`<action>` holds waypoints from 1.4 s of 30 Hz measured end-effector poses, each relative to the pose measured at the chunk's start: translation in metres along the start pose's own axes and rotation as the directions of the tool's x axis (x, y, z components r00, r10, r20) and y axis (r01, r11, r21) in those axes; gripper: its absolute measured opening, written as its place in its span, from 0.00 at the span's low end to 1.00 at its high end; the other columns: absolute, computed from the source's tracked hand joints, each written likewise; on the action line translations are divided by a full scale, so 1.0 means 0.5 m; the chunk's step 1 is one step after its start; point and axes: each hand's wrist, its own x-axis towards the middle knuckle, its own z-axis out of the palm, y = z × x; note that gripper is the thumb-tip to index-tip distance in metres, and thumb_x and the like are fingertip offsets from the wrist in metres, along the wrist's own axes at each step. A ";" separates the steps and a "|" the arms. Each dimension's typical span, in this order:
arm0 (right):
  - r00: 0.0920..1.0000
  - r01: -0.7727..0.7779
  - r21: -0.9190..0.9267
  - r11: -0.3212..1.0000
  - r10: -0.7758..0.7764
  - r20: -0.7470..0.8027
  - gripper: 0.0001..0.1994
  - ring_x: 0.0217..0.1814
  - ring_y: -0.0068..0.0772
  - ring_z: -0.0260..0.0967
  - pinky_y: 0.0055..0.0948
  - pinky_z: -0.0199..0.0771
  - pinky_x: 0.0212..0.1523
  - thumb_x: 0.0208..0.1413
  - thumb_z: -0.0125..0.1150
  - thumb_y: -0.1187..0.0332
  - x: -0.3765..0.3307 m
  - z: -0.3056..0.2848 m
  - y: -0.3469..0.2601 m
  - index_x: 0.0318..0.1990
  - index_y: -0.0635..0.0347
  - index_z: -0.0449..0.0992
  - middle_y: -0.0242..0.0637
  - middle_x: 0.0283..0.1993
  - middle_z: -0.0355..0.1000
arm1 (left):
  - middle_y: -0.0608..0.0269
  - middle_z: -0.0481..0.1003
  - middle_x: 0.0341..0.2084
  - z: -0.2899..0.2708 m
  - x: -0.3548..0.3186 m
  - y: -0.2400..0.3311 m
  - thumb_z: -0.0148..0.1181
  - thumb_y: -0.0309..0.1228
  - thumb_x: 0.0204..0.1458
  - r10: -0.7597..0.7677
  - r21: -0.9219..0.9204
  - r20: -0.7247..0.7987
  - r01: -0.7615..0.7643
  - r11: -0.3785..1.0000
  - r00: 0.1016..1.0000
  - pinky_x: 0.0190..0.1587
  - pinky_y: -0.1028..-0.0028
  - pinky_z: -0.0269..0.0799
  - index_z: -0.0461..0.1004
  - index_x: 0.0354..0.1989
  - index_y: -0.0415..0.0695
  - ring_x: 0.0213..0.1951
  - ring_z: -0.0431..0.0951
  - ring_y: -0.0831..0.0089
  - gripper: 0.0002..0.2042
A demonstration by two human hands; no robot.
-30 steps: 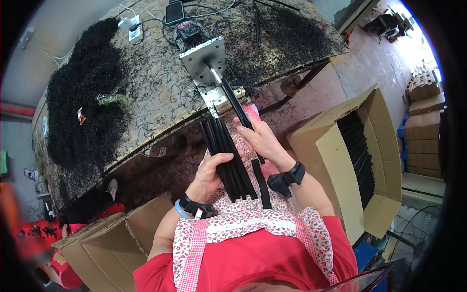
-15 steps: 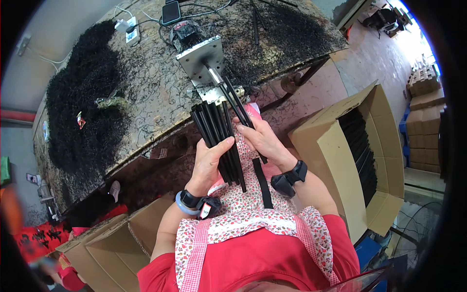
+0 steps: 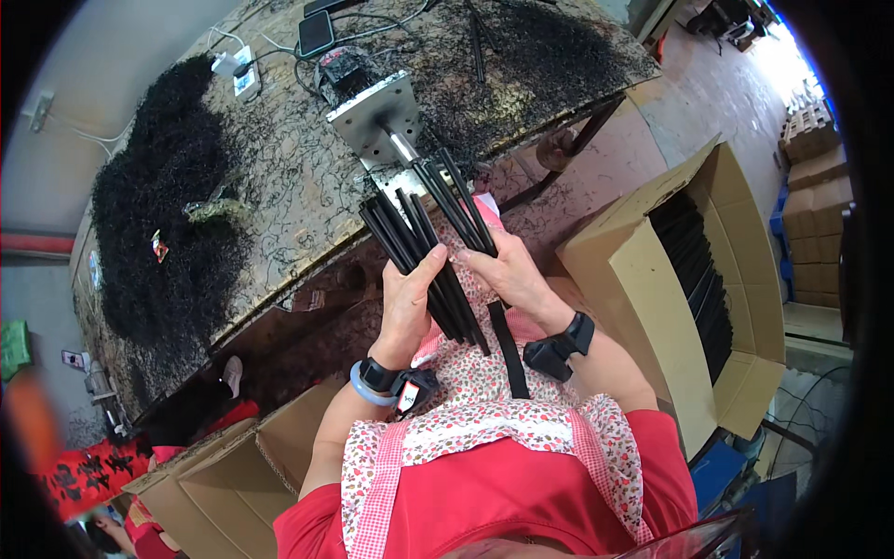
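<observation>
My left hand [image 3: 408, 296] is closed round a bundle of thin black tubes [image 3: 399, 233], which slant down across my apron past the thumb. Several more black tubes [image 3: 454, 197] are in my right hand [image 3: 514, 278], gripped near their lower ends and fanned out toward the table. The two thumbs are close together between the bundles. Just beyond the tube tips is a motor-driven metal spindle [image 3: 402, 147], sticking out of a square metal plate [image 3: 371, 114] at the table edge. The fingers under both bundles are mostly hidden.
Black shavings [image 3: 154, 214] are heaped on the worktable [image 3: 289, 177]. An open cardboard box [image 3: 643, 307] of black tubes stands at my right, and another open box [image 3: 219, 475] at lower left. A phone [image 3: 316, 34] and a power strip [image 3: 246, 76] lie at the back.
More tubes are now in my right hand, and the bundle in my left looks thinner and more spread. Both hands stay in nearly the same place; the whole view has shifted slightly.
</observation>
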 end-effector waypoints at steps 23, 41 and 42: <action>0.989 -0.135 0.013 0.991 0.136 -0.055 0.14 0.35 0.14 0.65 0.21 0.69 0.37 0.55 0.58 0.74 -0.054 0.005 -0.015 0.49 0.67 0.71 0.27 0.33 0.72 | 0.66 0.75 0.31 -0.028 -0.057 0.007 0.63 0.27 0.49 -0.263 0.050 0.109 0.259 0.964 0.959 0.37 0.76 0.72 0.73 0.39 0.41 0.31 0.76 0.76 0.10; 0.988 -0.052 0.200 0.978 0.080 -0.134 0.10 0.20 0.15 0.63 0.20 0.63 0.20 0.54 0.59 0.70 -0.081 -0.032 -0.024 0.42 0.62 0.72 0.27 0.24 0.69 | 0.65 0.75 0.29 0.058 -0.006 -0.021 0.62 0.29 0.51 -0.155 0.005 0.075 0.155 0.988 0.985 0.36 0.75 0.73 0.73 0.42 0.39 0.31 0.76 0.76 0.11; 0.988 -0.054 0.131 0.990 0.072 -0.137 0.11 0.20 0.15 0.63 0.20 0.64 0.20 0.53 0.60 0.70 -0.070 -0.038 -0.022 0.43 0.62 0.72 0.27 0.24 0.69 | 0.64 0.76 0.28 0.058 -0.014 -0.024 0.63 0.29 0.51 -0.165 0.005 0.036 0.165 0.986 0.986 0.35 0.75 0.73 0.73 0.43 0.39 0.31 0.76 0.74 0.13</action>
